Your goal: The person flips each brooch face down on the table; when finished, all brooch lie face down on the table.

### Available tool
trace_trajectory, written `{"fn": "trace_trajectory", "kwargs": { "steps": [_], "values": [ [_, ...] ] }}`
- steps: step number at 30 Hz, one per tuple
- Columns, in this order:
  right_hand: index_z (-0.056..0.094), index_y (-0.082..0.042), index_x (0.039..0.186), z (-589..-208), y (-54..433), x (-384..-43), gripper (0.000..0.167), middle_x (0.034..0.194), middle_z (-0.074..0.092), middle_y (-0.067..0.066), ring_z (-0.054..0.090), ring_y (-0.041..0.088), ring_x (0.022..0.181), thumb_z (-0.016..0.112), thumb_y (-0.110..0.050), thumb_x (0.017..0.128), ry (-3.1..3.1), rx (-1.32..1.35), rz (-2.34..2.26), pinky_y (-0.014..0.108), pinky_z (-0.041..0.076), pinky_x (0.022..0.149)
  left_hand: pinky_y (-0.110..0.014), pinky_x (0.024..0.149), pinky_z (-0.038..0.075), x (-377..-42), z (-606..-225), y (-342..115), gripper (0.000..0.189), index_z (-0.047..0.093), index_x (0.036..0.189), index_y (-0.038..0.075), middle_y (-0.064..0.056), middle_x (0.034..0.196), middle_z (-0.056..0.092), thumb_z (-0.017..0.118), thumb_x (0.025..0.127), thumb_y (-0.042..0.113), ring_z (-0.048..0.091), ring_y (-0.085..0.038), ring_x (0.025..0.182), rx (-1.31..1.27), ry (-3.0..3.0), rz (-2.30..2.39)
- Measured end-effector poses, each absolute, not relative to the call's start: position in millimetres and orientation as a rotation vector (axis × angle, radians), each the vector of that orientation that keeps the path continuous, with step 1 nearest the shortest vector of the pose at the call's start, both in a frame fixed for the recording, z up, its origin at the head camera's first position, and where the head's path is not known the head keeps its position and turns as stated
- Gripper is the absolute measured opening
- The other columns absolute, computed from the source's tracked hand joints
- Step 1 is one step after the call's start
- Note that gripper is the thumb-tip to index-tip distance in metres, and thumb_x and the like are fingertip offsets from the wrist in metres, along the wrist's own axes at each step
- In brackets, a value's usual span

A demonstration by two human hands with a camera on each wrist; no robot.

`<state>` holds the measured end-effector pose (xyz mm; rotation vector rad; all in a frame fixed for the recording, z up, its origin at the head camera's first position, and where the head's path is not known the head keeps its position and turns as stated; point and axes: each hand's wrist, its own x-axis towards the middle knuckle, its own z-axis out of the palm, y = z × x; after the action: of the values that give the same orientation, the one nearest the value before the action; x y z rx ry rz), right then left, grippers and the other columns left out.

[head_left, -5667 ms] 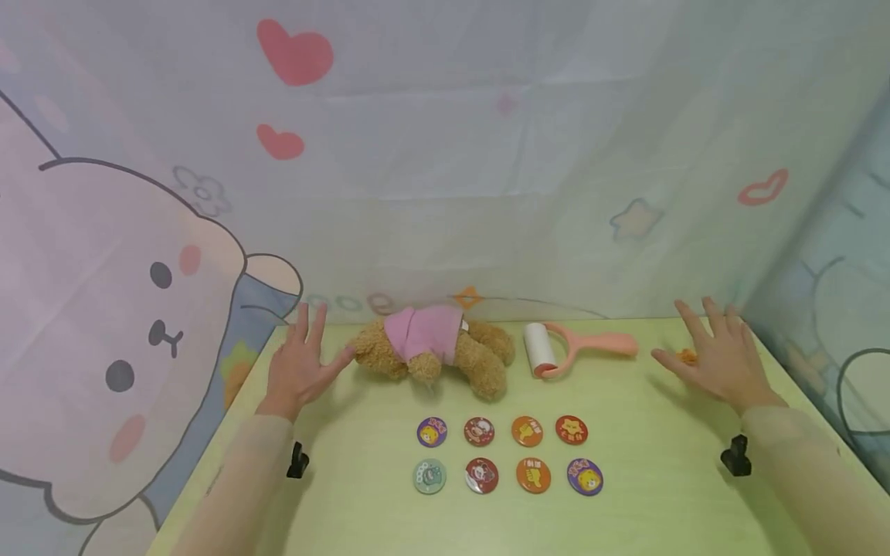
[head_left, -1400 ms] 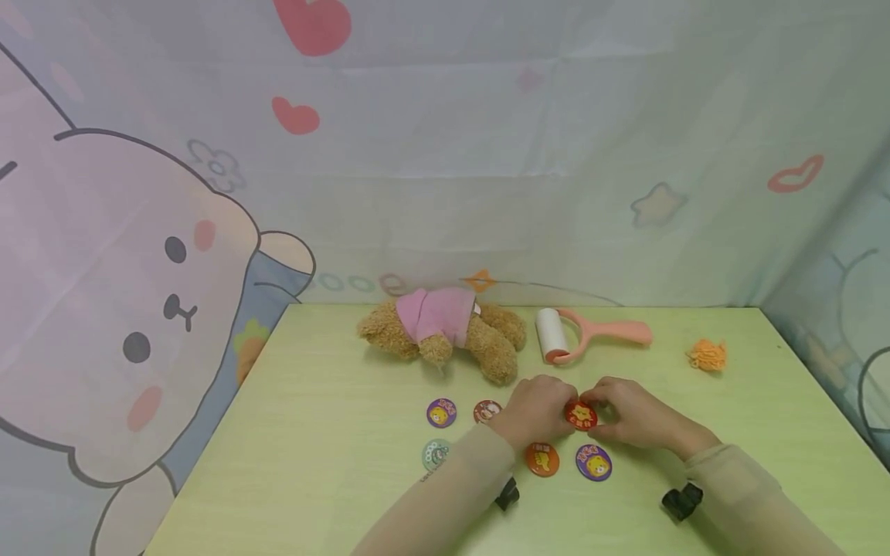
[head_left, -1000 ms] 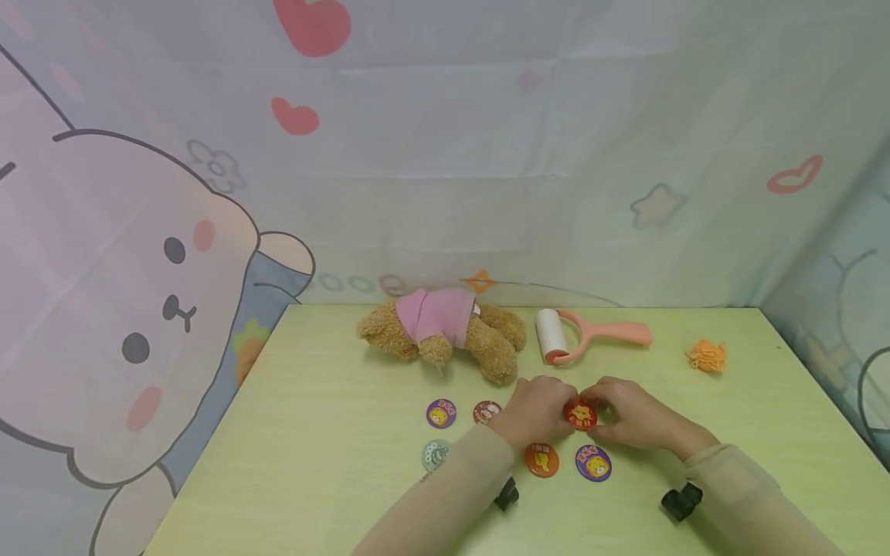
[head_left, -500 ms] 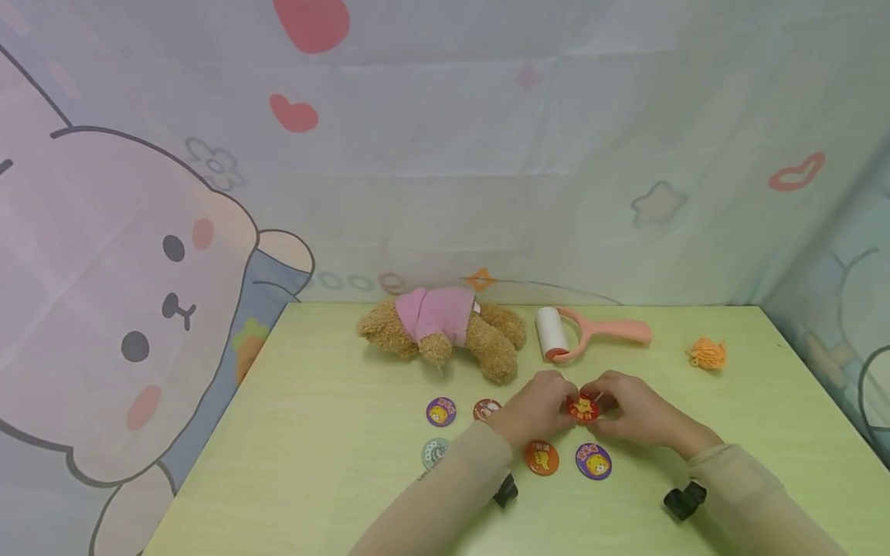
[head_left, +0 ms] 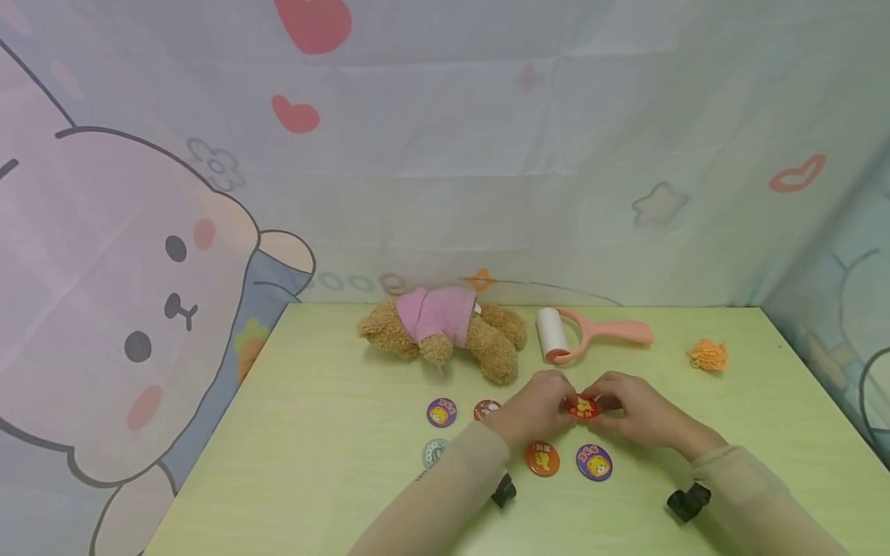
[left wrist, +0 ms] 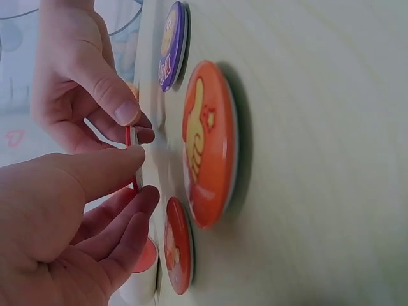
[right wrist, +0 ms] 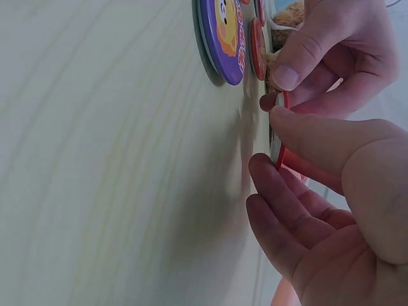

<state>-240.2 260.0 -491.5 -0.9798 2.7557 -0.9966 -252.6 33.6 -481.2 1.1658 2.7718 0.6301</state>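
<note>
My left hand [head_left: 537, 403] and right hand [head_left: 643, 411] pinch a red button badge [head_left: 582, 407] with a yellow design between thumbs and fingers, one at each side. In the left wrist view the badge [left wrist: 135, 159] appears edge-on, held off the table. The right wrist view shows its pale back edge [right wrist: 277, 143] between the fingertips. Just nearer to me lie an orange badge [head_left: 542, 459] with a thumb print and a purple bear badge [head_left: 594, 462]. Another orange badge [left wrist: 178, 245] sits beside the left hand, hidden from the head view by that hand.
To the left are a purple badge [head_left: 441, 412], a brown-red badge [head_left: 487, 410] and a green badge [head_left: 435, 453], partly covered by the sleeve. Behind lie a plush bear [head_left: 438, 328] in pink, a lint roller [head_left: 591, 333] and an orange yarn bundle [head_left: 708, 355].
From the table's two sides, both hands have come together at the red badge and gripped it. Over the last second the badge has risen slightly and tilted; the other items stay put.
</note>
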Motion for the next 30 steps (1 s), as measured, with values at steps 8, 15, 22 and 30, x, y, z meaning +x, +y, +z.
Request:
{"fn": "trace_trajectory", "kwargs": {
  "steps": [8,15,22,30],
  "values": [
    [0.074,-0.008,0.111,-491.4,261.5,-239.8,0.021,0.107,0.072,0.001,0.074,0.018,0.096,0.081,-0.006,0.091,2.754,-1.055,-1.04,0.033,0.063,0.082,-0.012,0.079,0.044,-256.0,-478.7,32.2,0.006,0.082,0.099,0.011,0.007,0.091,0.077,0.079,0.094,0.013,0.059,-0.005,0.085,1.226,2.742,0.694],
    [0.075,-0.011,0.108,-494.0,264.7,-240.5,0.02,0.104,0.074,-0.003,0.071,0.01,0.092,0.078,-0.001,0.092,2.794,-1.134,-1.029,0.029,0.062,0.078,-0.012,0.08,0.045,-256.0,-477.9,30.9,0.007,0.083,0.1,0.012,0.008,0.092,0.077,0.076,0.097,0.012,0.061,-0.004,0.086,1.195,2.731,0.753],
    [0.076,-0.011,0.108,-494.2,267.2,-240.9,0.023,0.101,0.075,-0.004,0.069,0.002,0.089,0.076,0.005,0.092,2.803,-1.159,-1.047,0.025,0.06,0.075,-0.009,0.083,0.045,-256.7,-480.6,27.8,0.011,0.083,0.102,0.012,0.006,0.097,0.078,0.073,0.099,0.008,0.064,-0.004,0.092,1.267,2.745,0.802],
    [0.077,-0.013,0.107,-495.3,267.3,-241.6,0.023,0.1,0.076,-0.004,0.068,0.002,0.09,0.075,0.004,0.093,2.836,-1.148,-1.02,0.026,0.059,0.077,-0.011,0.087,0.048,-257.8,-480.7,27.8,0.013,0.081,0.104,0.012,0.004,0.099,0.078,0.072,0.098,0.004,0.066,-0.004,0.094,1.278,2.77,0.791]
  ]
}}
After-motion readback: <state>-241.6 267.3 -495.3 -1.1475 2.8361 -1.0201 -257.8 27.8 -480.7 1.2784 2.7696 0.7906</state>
